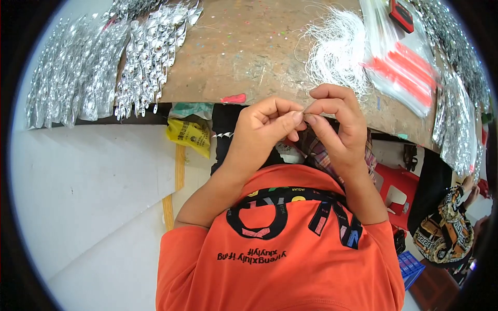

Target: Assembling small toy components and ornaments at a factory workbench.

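Observation:
In front of my chest, at the table's near edge, my left hand (pixel 267 129) and my right hand (pixel 340 122) meet fingertip to fingertip. Each has thumb and index finger closed in a pinch. Something very thin is between the fingertips, too small to make out. A short silver twisted strip (pixel 223 135) shows beside my left wrist; the hand hides where it leads. Beyond my right hand lies a loose bundle of thin white string (pixel 340 49) on the table.
The worn brown table (pixel 244 57) carries silver spiral strips (pixel 150 57) at left, with more silver strips (pixel 456 124) at right. Near the string are clear plastic sleeves with red bands (pixel 404 75) and a red-black box (pixel 401 15). A yellow bag (pixel 189 137) hangs below. Another person's patterned sleeve (pixel 446 228) is at right.

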### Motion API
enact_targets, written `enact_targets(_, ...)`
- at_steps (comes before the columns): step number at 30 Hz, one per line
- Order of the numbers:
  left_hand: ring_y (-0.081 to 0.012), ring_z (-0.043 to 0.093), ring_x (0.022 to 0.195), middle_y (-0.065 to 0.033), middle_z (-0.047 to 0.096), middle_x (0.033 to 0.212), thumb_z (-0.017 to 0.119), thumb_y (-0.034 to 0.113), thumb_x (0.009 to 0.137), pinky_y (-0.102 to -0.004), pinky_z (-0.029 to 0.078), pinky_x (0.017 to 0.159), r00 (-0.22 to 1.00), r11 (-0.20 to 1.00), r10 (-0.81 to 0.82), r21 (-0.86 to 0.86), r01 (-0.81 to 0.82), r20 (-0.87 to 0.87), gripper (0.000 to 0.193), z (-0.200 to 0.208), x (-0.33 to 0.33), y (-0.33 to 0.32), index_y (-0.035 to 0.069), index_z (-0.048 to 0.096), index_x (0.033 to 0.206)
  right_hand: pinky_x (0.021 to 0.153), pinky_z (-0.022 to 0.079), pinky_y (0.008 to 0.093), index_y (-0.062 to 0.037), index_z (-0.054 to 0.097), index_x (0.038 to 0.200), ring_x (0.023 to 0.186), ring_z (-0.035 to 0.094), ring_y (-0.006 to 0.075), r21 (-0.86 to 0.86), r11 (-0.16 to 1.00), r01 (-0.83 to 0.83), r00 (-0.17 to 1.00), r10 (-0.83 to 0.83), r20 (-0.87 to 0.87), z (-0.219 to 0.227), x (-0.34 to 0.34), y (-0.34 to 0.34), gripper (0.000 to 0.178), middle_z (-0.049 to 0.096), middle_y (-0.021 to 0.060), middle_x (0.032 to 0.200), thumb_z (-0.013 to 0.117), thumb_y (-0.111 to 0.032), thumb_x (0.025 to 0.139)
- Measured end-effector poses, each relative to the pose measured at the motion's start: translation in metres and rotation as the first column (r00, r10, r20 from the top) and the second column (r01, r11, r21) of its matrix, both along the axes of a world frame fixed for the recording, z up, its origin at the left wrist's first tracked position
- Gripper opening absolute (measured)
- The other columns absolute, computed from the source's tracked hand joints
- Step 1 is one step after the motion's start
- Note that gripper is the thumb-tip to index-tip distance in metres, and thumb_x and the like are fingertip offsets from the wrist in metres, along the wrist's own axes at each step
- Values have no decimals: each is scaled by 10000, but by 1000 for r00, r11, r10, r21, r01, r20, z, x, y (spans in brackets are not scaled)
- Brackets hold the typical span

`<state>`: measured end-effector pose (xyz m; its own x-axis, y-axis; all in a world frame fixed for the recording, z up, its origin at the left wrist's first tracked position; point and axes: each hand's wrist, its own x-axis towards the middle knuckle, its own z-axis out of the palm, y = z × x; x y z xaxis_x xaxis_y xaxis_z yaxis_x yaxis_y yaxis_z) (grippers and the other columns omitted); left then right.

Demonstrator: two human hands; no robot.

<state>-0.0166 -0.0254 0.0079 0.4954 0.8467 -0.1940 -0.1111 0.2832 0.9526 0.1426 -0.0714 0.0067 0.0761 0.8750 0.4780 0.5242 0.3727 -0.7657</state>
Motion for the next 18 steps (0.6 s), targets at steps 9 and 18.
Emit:
enact_targets(9,-89,575,671,-53,624,777,610,98,819,-189,434,580,966,967,-67,-223,124,249,108,-5,-5,6,21,596,894,784,419,274,-15,616,867,889,541,189,-5,996,-91,984,89,-154,-9,4,-1,122,558,100,961,616,23,752)
enact_targets(18,-63,562,664,-25,608,755,609,104,821,-173,425,575,974,981,-58,-167,96,218,96,-3,-5,2,29,590,878,741,428,275,-8,593,883,820,566,181,-21,993,-114,987,111,-114,-15,2,-2,164,613,75,865,618,59,736)
